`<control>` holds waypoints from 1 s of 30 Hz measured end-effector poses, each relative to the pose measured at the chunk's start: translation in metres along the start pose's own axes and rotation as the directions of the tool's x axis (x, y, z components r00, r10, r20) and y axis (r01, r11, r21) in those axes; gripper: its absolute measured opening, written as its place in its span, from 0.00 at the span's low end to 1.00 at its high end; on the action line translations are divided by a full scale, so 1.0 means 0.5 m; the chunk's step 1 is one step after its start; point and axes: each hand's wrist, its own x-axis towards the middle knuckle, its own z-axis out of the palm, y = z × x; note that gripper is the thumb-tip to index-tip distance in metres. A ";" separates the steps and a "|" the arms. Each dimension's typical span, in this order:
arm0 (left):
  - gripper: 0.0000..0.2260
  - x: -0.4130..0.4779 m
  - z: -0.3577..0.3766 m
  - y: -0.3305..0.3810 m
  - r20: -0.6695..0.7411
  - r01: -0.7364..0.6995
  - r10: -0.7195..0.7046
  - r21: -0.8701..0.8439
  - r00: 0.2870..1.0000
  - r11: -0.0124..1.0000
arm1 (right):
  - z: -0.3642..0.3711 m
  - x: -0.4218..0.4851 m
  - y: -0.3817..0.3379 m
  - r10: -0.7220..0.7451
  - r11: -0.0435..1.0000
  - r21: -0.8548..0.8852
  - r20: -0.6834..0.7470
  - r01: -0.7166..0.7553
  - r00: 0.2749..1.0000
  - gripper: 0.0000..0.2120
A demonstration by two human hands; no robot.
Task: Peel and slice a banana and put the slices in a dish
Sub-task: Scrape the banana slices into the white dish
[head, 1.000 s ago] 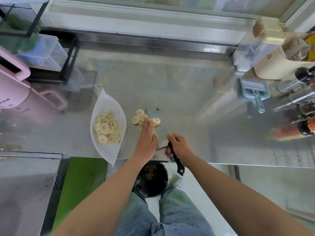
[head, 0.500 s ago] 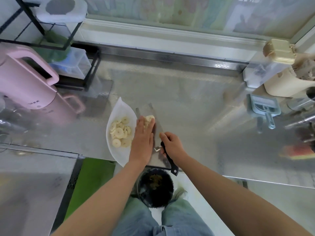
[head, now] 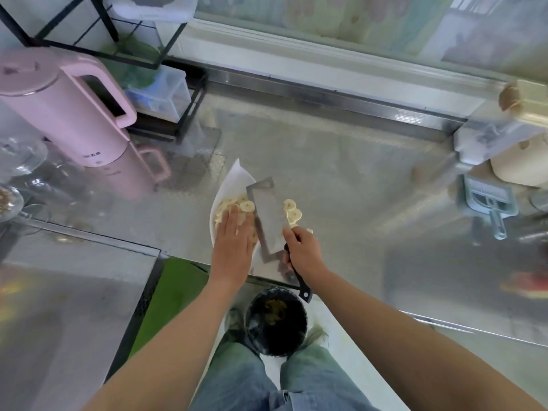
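Fingers [head: 234, 216] of my left hand [head: 234, 247] straight over the dish [head: 234, 176], right hand [head: 302, 250] gripping the cleaver [head: 268, 215]: transfer step, likely next scooping loose slices [head: 292, 212] at blade's 3 o'clock.

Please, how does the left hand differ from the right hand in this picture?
The left hand lies flat with straight fingers; the right hand curls round the black handle of the cleaver. The left hand is over the white dish and its banana slices; the right hand is beside the dish, over the steel counter. Both are bare and flank the blade.
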 end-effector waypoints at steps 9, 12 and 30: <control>0.35 0.004 0.012 0.020 0.153 -0.024 0.006 0.120 0.988 0.992 | -0.039 -0.003 0.013 0.015 0.997 0.080 -0.063 -0.010 0.998 0.16; 0.29 0.007 -0.003 0.042 0.067 -0.101 0.099 0.017 0.993 0.995 | -0.073 0.005 0.022 0.011 0.997 0.072 -0.123 -0.002 0.992 0.16; 0.25 0.096 0.053 0.157 0.291 0.222 -0.131 -0.306 0.948 0.926 | -0.141 0.064 0.100 0.112 0.992 -0.029 -0.239 -0.123 0.965 0.17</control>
